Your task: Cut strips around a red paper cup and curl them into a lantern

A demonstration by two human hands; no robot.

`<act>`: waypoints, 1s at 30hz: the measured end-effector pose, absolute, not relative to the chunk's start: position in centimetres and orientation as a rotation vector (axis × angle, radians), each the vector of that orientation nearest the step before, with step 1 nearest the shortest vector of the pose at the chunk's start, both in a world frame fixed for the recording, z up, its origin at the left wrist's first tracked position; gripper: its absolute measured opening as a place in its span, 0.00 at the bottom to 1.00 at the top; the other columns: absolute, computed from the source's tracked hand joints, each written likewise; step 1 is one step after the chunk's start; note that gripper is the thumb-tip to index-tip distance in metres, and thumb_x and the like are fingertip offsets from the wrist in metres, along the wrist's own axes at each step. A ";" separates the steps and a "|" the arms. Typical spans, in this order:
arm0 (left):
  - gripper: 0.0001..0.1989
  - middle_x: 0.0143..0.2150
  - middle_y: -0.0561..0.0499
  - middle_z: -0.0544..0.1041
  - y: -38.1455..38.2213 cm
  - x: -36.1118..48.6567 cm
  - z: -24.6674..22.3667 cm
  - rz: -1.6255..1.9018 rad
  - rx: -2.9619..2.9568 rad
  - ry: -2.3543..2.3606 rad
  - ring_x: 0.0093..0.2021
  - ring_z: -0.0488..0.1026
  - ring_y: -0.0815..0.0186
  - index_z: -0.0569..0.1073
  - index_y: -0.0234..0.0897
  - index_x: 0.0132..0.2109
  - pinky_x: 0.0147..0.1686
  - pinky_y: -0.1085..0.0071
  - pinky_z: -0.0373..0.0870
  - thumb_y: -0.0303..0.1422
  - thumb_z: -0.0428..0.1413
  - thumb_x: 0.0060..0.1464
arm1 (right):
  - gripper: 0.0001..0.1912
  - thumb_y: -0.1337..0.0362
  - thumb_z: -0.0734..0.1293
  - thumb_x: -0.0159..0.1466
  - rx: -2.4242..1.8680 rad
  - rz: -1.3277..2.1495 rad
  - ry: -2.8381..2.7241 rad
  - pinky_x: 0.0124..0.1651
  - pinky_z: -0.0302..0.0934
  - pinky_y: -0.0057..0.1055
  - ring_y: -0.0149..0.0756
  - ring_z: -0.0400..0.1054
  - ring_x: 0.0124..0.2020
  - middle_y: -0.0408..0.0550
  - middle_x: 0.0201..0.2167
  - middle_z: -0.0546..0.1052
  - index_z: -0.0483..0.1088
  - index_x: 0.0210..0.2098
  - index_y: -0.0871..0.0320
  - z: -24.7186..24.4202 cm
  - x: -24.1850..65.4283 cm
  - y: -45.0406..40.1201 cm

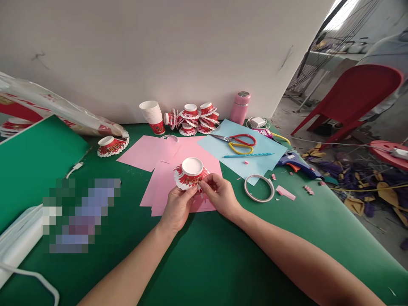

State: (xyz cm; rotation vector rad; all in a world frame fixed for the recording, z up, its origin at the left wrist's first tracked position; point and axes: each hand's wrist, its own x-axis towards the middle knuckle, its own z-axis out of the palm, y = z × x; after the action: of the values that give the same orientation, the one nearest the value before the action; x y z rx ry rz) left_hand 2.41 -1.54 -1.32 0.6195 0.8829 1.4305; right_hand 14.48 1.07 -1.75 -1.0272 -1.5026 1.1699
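Both my hands hold a red and white paper cup whose side is cut into strips that flare outward, its round white base facing up. My left hand grips the fringe at the near left. At the near right edge, the thumb and fingers of my right hand pinch some of the strips. Beneath the cup lie overlapping sheets of pink paper. To the right of my right hand, a roll of tape lies flat on the green table.
Behind are stacked paper cups, a pile of fringed cups and a pink flask. Scissors and a blue pencil rest on blue paper. A glue gun lies right; another fringed cup sits left.
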 end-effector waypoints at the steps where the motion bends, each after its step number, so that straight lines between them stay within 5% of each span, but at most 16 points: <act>1: 0.11 0.37 0.47 0.80 -1.6 2.4 -1.3 1.428 0.615 0.887 0.41 0.74 0.63 0.78 0.35 0.36 0.45 0.68 0.67 0.29 0.64 0.40 | 0.10 0.57 0.64 0.58 -1.029 1.174 -1.497 0.24 0.61 0.26 0.29 0.65 0.21 0.42 0.20 0.72 0.64 0.26 0.57 -1.8 14.5 1.1; 12: 0.14 0.33 0.46 0.80 -1.5 2.7 -1.0 1.431 0.605 0.981 0.39 0.75 0.60 0.78 0.32 0.33 0.44 0.65 0.68 0.31 0.67 0.34 | 0.11 0.57 0.65 0.56 -1.033 1.257 -1.441 0.21 0.59 0.25 0.28 0.64 0.19 0.41 0.19 0.71 0.62 0.25 0.57 -1.9 14.4 1.3; 30: 0.09 0.30 0.48 0.79 -1.7 2.3 -1.1 1.317 0.639 0.952 0.30 0.72 0.69 0.79 0.33 0.32 0.34 0.72 0.68 0.33 0.65 0.41 | 0.15 0.52 0.65 0.55 -1.002 1.397 -1.316 0.24 0.54 0.26 0.27 0.58 0.20 0.39 0.18 0.66 0.63 0.23 0.58 -1.8 14.6 1.5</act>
State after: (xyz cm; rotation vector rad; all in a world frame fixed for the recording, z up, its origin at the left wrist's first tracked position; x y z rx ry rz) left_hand 2.28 -1.69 -1.11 0.6394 0.9523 1.3166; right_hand 14.65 1.49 -1.84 -1.0022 -1.3155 1.3967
